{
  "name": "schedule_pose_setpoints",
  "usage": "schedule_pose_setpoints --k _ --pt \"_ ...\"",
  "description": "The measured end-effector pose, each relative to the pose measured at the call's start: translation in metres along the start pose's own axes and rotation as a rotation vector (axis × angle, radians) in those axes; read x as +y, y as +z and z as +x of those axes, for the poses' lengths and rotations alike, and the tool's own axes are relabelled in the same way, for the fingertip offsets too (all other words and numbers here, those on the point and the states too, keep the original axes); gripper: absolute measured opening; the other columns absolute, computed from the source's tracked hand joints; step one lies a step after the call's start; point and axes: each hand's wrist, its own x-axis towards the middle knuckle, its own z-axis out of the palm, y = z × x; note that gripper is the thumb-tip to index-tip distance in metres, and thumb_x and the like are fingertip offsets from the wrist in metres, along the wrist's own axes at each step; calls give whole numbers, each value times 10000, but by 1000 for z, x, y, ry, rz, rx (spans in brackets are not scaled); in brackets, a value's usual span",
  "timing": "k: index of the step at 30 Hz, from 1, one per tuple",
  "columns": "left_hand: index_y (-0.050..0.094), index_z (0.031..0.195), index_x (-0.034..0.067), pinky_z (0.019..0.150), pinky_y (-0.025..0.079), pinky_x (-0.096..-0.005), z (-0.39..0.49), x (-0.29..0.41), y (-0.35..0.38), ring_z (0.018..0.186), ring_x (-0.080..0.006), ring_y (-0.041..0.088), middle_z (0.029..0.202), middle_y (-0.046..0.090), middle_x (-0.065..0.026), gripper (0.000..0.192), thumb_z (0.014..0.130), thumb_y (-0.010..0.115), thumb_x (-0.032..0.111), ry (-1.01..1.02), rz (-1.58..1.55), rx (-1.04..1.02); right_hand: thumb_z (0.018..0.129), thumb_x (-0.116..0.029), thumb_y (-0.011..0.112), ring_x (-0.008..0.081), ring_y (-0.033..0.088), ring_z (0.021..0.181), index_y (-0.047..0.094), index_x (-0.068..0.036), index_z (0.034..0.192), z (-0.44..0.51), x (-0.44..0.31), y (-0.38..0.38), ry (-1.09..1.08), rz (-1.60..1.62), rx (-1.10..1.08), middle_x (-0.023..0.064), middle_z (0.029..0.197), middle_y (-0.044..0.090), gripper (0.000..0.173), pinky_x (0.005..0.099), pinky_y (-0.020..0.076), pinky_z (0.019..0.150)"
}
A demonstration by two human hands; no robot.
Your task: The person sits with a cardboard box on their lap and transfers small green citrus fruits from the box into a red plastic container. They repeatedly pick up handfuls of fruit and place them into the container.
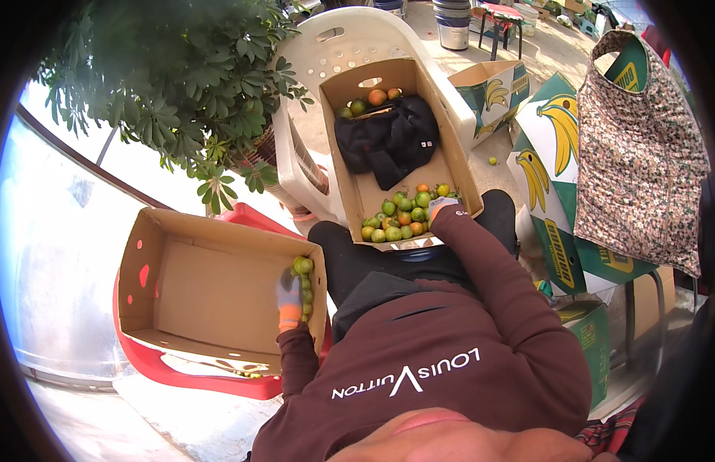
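Note:
My left hand (289,295), in a grey glove with an orange cuff, reaches into the cardboard box (204,289) on my left. It touches a row of green tomatoes (304,265) along the near side wall; its fingertips are partly hidden. My right hand (441,205), also gloved, is at the right end of a pile of green and orange tomatoes (394,233). That pile lies at the near end of a second cardboard box (368,190) in front of me. Whether the right fingers grip a tomato is hidden. A black cloth garment (386,138) lies in this box, with several tomatoes (378,97) behind it.
A white plastic chair (349,34) supports the front box; a red plastic chair (161,372) is under the left one. A leafy potted plant (219,75) overhangs at left. Banana cartons (531,167) and a floral cloth (638,161) are at right. One tomato (493,160) lies on the floor.

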Motion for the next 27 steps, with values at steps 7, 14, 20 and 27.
schedule_pose_setpoints --k 7,14,20,27 --pt "519 1308 -27 996 431 -368 -4 13 4 1173 -275 558 1260 587 -168 498 888 658 202 33 65 -31 828 -208 595 313 633 1081 678 -48 1124 -15 -5 -9 0 37 10 174 1190 635 346 397 526 889" --pt "519 1308 -29 962 453 -352 -3 33 7 1133 -252 575 1233 597 -151 474 918 610 224 54 -57 -70 826 -204 595 317 630 1087 608 -55 1208 26 -2 8 -59 12 120 193 1191 626 411 414 520 879" --pt "324 1441 -13 946 477 -349 -22 107 38 1159 -237 543 1398 439 -128 600 946 576 214 -57 -549 -435 841 -340 662 332 587 1107 554 -49 1192 -23 -95 -41 -633 583 163 184 1173 610 468 398 460 930" --pt "361 1428 38 682 469 -236 -28 106 36 884 -156 591 1237 563 -122 525 999 518 296 -36 -686 -840 898 -368 608 305 581 1124 539 -98 1237 -37 -112 -52 -775 391 202 149 1200 598 439 396 445 958"
